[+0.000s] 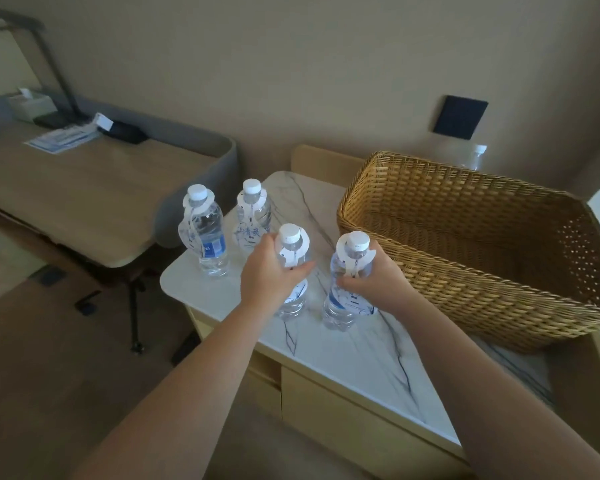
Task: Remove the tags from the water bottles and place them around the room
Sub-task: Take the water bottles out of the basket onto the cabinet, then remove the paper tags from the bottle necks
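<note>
On a marble tabletop (pixel 354 358) beside a large wicker basket (pixel 482 271), 4 tagged water bottles stand upright. The left hand (pixel 267 271) wraps the near-left bottle (pixel 293 271); the right hand (pixel 374 275) closes its grip around the near-right bottle (pixel 343 289), likely steadying both for tag removal. 2 rear bottles (pixel 210 233) wait untouched; the basket crowds the right.

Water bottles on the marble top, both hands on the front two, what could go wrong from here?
1. The four bottles stand close; lifting the one in the left hand could topple the back pair.
2. The far-left bottle stands near the marble top's edge; a nudge might send it off.
</note>
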Tool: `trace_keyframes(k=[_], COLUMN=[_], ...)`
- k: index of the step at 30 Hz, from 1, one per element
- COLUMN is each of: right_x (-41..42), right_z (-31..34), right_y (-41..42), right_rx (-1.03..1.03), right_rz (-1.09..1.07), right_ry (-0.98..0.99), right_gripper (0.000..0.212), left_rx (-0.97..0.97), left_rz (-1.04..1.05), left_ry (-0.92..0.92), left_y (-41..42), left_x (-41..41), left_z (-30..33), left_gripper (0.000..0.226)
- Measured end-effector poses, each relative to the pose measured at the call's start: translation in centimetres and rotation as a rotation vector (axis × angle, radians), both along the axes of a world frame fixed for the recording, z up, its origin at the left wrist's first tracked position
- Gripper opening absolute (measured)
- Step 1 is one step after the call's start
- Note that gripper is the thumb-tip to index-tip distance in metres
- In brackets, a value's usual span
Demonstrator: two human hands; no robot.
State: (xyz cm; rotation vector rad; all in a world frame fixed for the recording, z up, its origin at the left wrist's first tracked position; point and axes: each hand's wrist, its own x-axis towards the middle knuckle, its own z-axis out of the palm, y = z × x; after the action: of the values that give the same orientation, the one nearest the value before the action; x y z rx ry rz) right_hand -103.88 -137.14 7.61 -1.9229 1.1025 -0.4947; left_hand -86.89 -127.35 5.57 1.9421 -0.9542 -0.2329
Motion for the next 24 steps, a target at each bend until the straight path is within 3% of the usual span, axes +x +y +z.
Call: trace_keyframes(k=[3,6,8,12,14,18,24], right_x=[-0.1,-0.6,-1.1,-2.0,-2.4,-3.0,-2.9], right_z=[0.5,0.7,0.7,0.5,0.5,0.4,-1.1], right_y=[-0.2,-0.1,0.1,0.6,1.0,2.1,3.1], right_rx=[0.031,0.055,0.075,0.1,0.109,0.105,0.09], right_rz=[0.055,0.097,0.111,0.117,0.102,0.053,-0.121], right_ry=[-0.012,-0.049,-0.077,-0.139,-0.15,-0.243,-0.349], right_gripper=[0.076,0.084,0.091,0.102,0.103,0.083,0.051], left_rx=[0.011,-0.008,-0.055,-0.332,-0.388,-0.249,-0.129], left_rz=[-0.033,-0.088,-0.077,0.022,-0.076,-0.319,-0.332], left_ry=[0.012,0.11,0.064,-0.317,-0.374,-0.179,0.088], left_y=[-0.1,0.0,0.4,2.3,2.9,2.7,0.9], left_x=[-0.1,-0.3,-0.7,-3.0,-4.4,-6.5,-7.4], left_z=[-0.1,0.5,1.2,3.3,3.8,2.8,1.1], left_gripper=[0.064,0.086,0.096,0.07,0.051,0.044,0.049])
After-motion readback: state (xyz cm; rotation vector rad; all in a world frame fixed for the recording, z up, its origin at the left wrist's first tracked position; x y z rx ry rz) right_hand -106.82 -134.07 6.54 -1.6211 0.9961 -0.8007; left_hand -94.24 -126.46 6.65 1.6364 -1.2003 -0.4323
